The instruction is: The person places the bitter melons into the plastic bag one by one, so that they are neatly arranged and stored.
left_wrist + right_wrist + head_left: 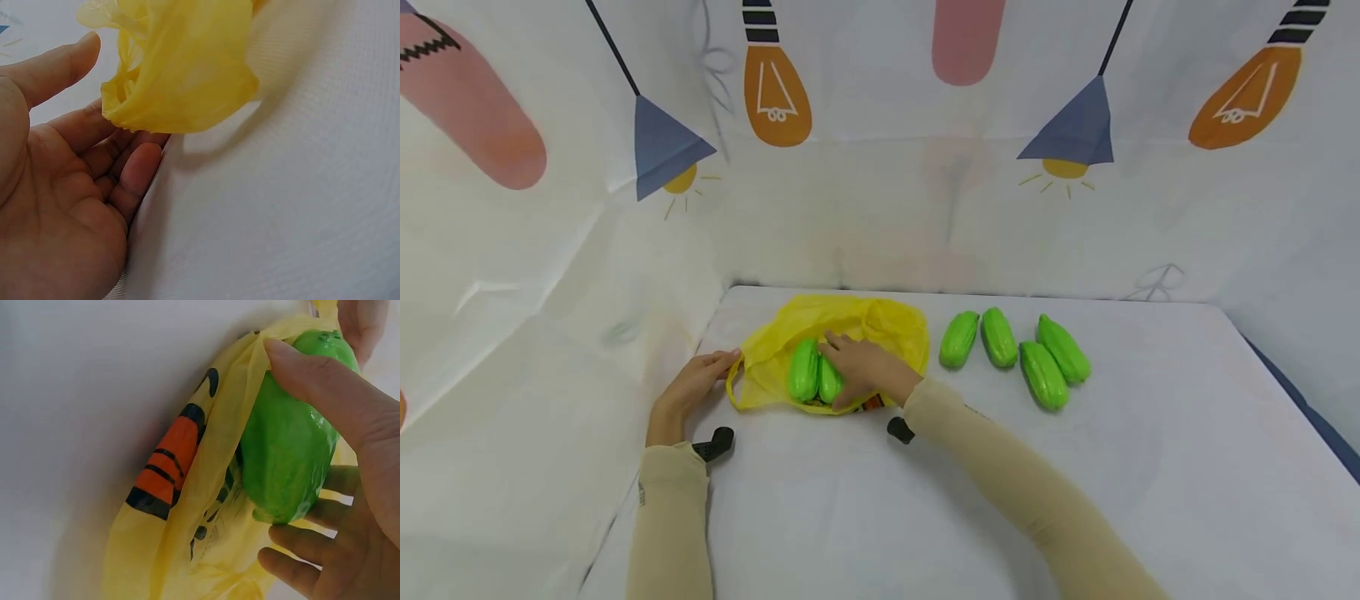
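Observation:
A yellow plastic bag [827, 308] lies with its mouth towards me on the white table. Two glossy green papaya-like fruits, one on the left [803, 371] and one on the right [830, 382], rest side by side in its mouth. My right hand [868, 367] is over the right one with fingers spread; in the right wrist view, the thumb lies across this green fruit [281, 450] near the bag's rim. My left hand [692, 387] is at the bag's left handle. In the left wrist view its thumb stands apart and its fingers touch the yellow plastic [187, 69].
Several more green fruits stand out on the table right of the bag: one close by [959, 340], another beside it [999, 337], and a touching pair [1043, 375] further right. Behind the table [1150, 467] hangs a white patterned cloth [880, 208], which also runs along the left.

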`<state>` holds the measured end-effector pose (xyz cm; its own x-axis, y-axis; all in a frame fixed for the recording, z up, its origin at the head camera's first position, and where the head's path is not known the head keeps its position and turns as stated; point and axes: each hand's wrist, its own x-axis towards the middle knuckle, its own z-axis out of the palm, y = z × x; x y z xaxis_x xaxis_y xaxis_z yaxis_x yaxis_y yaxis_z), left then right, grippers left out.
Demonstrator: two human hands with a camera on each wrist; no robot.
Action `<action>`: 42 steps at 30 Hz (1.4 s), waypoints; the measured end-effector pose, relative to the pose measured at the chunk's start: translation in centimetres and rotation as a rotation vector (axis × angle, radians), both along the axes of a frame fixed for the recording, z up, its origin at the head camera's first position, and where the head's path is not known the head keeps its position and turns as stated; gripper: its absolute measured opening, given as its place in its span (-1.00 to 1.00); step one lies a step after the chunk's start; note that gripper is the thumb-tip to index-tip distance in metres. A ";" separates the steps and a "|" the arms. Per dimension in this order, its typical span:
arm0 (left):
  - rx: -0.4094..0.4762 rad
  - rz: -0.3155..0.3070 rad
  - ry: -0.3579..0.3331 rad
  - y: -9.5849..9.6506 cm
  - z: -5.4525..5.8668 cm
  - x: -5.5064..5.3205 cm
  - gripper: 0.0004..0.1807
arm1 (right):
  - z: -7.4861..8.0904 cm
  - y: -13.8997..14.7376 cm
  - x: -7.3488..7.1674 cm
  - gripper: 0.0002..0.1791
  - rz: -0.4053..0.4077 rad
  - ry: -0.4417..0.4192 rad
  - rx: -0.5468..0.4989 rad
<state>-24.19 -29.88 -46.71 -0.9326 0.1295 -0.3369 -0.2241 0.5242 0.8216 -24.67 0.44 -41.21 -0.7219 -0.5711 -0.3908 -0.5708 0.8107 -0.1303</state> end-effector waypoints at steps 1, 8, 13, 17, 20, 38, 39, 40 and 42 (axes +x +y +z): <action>0.000 -0.001 -0.005 0.0 0.0 0.1 -0.16 | 0.0 -0.1 0.1 0.18 -0.002 0.000 0.009; 0.054 0.006 0.012 0.2 -0.1 0.3 -0.21 | -0.2 -0.3 0.1 0.21 -0.011 0.037 0.041; 0.045 0.011 -0.007 0.1 0.0 -0.1 -0.22 | -0.5 -0.3 0.0 0.21 -0.029 0.032 0.029; 0.048 0.016 -0.024 0.1 -0.2 -0.3 -0.21 | -0.7 -0.3 0.0 0.21 -0.036 0.032 0.027; 0.050 0.010 -0.018 0.0 -0.2 -0.2 -0.20 | -0.8 -0.2 0.0 0.21 -0.035 0.031 0.024; 0.026 -0.003 0.013 0.2 0.1 -0.2 -0.18 | -1.5 1.3 0.1 0.24 -0.062 0.000 -0.085; 0.030 0.003 0.008 0.2 0.0 -0.2 -0.19 | -1.6 1.5 0.1 0.25 -0.063 -0.007 -0.100; 0.034 0.003 0.007 0.2 0.0 -0.2 -0.19 | -1.7 1.7 0.1 0.26 -0.062 -0.013 -0.116; 0.039 0.005 0.004 0.1 0.0 -0.1 -0.19 | -1.6 2.1 0.1 0.30 -0.056 -0.018 -0.158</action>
